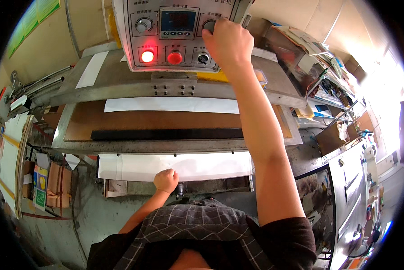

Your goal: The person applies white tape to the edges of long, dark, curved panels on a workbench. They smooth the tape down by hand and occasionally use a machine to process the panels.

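At panel point(171, 43), your right grip point(208, 30) clasps knob point(208, 25), arm point(261, 130) extended for reach; left grip point(167, 180) curls by ledge point(206, 166), hold unclear.

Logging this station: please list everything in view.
control box: 1, grey, top
display: 1, dark, on box
dials: 2, grey, beside display
light: 1, red, on box
button: 1, red, beside light
machine: 1, grey, centre
board: 1, brown, below box
strips: 2+, white, on machine
bar: 1, black, on board
panel: 1, white, below board
cartons: several, brown, sides
clutter: uncounted, mixed, sides
apron: 1, dark, bottom
left hand: 1, bare, by panel
right hand: 1, bare, on right dial
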{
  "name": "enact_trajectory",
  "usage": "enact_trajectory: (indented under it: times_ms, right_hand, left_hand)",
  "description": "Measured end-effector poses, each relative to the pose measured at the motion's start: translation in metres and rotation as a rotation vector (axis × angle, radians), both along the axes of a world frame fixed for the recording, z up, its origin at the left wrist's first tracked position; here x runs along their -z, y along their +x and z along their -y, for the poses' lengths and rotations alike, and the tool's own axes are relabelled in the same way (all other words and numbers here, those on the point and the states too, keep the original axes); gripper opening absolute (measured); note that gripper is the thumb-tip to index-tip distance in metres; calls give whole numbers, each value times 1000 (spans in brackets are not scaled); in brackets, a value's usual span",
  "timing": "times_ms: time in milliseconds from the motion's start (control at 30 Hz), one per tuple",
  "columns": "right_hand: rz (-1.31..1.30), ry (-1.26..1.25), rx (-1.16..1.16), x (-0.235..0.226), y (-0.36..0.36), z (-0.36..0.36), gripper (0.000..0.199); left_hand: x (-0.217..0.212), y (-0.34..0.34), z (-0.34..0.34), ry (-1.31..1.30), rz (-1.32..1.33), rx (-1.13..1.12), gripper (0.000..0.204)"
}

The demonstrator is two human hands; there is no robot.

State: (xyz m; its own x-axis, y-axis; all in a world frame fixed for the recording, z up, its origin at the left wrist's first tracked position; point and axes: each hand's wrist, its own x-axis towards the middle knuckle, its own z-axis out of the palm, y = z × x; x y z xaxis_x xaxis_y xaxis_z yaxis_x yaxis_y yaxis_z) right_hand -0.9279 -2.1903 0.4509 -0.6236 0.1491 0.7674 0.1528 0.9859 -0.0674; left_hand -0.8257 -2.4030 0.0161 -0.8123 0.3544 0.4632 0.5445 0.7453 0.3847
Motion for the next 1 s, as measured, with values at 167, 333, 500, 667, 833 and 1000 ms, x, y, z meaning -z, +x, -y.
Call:
enact_trajectory:
  times_ms: [167, 333, 500, 667, 833, 1000]
  right_hand:
    - [-276, -73, -333, 30, 9, -26, 22]
    - [-103, 48, -78, 68, -7, -90, 54]
    - [401, 35, 60, 58, 0, -120, 80]
    - [483, 117, -227, 142, 99, -142, 38]
    - [1011, -486, 130, 346, 343, -238, 27]
    - [1530, -1242, 862, 551, 643, -226, 30]
  left_hand:
    - [2, 2, 5, -22, -4, -12, 21]
    - [13, 0, 6, 3, -48, -22, 21]
    - [15, -1, -11, -45, -69, -65, 22]
    - [14, -1, -7, -133, 98, -195, 22]
    - [2, 18, -35, 85, 301, 120, 30]
    - [22, 87, -178, 54, 555, 497, 28]
